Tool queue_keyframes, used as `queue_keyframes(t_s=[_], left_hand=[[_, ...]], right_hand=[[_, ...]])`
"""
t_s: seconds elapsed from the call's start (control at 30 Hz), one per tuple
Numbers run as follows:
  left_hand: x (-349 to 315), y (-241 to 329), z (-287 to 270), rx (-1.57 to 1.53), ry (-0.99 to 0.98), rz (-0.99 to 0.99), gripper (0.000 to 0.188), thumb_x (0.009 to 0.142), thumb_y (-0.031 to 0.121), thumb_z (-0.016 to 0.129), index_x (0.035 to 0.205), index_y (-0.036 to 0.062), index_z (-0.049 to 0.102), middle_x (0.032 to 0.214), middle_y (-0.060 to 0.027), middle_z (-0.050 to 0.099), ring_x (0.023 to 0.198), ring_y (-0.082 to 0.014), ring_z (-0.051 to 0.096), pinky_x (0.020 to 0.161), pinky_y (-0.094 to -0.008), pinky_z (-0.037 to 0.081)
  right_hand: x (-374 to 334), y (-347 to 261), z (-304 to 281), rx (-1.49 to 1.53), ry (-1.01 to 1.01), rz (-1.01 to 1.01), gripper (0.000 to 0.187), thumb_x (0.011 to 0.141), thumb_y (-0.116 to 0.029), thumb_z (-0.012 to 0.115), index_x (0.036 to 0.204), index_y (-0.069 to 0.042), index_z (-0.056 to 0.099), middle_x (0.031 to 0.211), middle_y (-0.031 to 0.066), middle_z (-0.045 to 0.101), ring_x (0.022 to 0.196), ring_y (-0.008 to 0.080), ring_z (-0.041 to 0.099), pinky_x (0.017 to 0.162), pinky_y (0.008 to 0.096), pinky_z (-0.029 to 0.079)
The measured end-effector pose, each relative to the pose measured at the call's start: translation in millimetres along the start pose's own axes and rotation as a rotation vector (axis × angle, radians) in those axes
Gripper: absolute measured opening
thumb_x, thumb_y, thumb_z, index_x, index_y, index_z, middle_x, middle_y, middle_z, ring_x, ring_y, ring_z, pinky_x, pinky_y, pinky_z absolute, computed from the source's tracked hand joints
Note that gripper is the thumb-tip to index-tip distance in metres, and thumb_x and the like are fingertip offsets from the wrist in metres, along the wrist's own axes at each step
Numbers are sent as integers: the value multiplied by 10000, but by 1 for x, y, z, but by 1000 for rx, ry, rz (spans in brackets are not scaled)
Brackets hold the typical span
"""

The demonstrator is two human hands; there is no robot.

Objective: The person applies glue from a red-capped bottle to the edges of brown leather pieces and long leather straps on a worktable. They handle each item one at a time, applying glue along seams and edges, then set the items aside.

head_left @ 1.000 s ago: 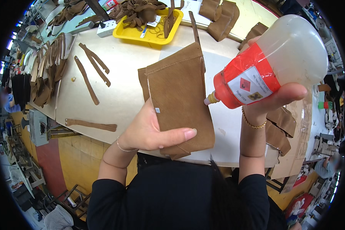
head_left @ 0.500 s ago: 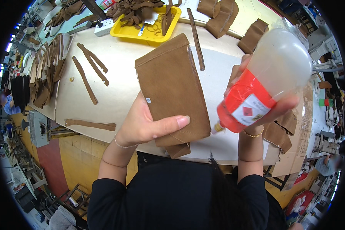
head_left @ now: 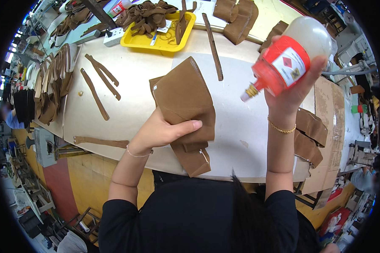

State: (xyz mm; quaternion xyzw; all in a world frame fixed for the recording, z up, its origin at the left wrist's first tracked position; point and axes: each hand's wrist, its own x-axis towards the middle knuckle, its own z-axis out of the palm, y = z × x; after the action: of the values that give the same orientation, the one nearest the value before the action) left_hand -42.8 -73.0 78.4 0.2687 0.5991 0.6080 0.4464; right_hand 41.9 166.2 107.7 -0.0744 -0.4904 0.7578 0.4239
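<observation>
My left hand point(head_left: 166, 128) grips a brown leather piece point(head_left: 185, 92) over the table, thumb on top and fingers hidden beneath. The piece is folded, and a lower flap hangs toward my body with a whitish streak on its edge. A small white tag sits near its left edge. My right hand point(head_left: 297, 90) is wrapped round a squeeze bottle point(head_left: 289, 63), clear with a red label band and a narrow yellow-wound nozzle. The bottle is tilted, its nozzle pointing down and left, apart from the leather.
A yellow tray point(head_left: 156, 47) full of brown strips stands at the back beside a white power strip point(head_left: 114, 38). Loose brown straps point(head_left: 95, 95) lie at left, with stacked leather pieces point(head_left: 55, 84) beyond them. More brown pieces point(head_left: 310, 135) lie at right by a cardboard sheet point(head_left: 329, 109).
The bottle has moved up and away from the leather's right edge. The leather piece has been turned and folded in my left hand, so its lower flap shows more.
</observation>
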Motion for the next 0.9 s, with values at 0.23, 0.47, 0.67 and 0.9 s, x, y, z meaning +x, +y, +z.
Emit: queue_keyframes(t_s=[0.23, 0.47, 0.67, 0.9], left_hand=[[-18, 36, 5, -137, -51, -95, 477, 783, 103, 740, 1196, -7, 530, 1123, -92, 616, 1042, -170, 581, 904, -320, 468], [-30, 46, 6, -96, -31, -114, 567, 752, 104, 772, 1230, -18, 493, 1134, -92, 608, 1067, -166, 570, 924, -314, 455], [-34, 47, 7, -112, -19, -132, 599, 745, 86, 774, 1251, -24, 473, 1147, -89, 600, 1075, -158, 561, 927, -305, 449], [-34, 43, 7, -129, -4, -67, 592, 749, 93, 773, 1247, -20, 474, 1141, -88, 599, 1074, -160, 562, 925, -307, 450]], right_hand=[[18, 8, 25, -152, -240, -185, 772, 861, -689, 427, 1278, -39, 431, 1114, 88, 604, 949, 174, 628, 770, 324, 552], [25, 10, 63, -27, -290, -244, 645, 891, -583, 506, 1216, -27, 468, 1026, 68, 589, 893, 161, 607, 772, 312, 510], [42, 18, 56, -119, -480, -337, 607, 895, -544, 542, 1195, -19, 488, 1053, 47, 567, 962, 133, 558, 828, 281, 454], [23, 25, 78, -166, -215, -281, 685, 884, -558, 549, 1269, -1, 445, 1138, 67, 544, 1016, 155, 541, 896, 295, 428]])
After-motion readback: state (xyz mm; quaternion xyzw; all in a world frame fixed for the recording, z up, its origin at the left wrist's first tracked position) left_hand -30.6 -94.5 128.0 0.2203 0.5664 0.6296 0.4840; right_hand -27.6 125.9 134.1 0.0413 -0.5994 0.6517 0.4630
